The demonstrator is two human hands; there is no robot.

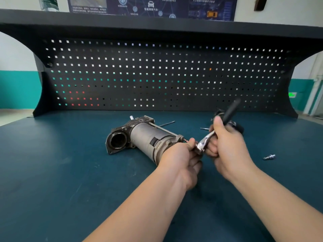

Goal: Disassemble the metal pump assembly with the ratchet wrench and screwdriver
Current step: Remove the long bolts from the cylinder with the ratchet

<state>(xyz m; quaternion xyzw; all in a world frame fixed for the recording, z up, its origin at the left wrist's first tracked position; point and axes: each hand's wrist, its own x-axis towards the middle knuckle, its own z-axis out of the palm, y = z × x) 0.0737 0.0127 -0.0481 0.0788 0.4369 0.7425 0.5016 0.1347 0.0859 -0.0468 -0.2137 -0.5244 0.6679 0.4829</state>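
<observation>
The metal pump assembly [139, 137], a grey cylinder with a dark flanged opening at its left end, lies on its side mid-table. My left hand [181, 154] grips its near right end, fingers by the wrench head. My right hand [227, 145] holds the ratchet wrench [206, 138]; its chrome head sits at the pump's end bolt and its black handle [230, 110] points up and right, blurred. A long through-bolt [164, 129] runs along the top of the cylinder.
The dark green table [70, 172] carries a loose rod [167, 124] behind the pump, a small fitting [270, 156] at the right, and dark parts [236, 126] behind my right hand. A black pegboard [157, 75] closes off the back.
</observation>
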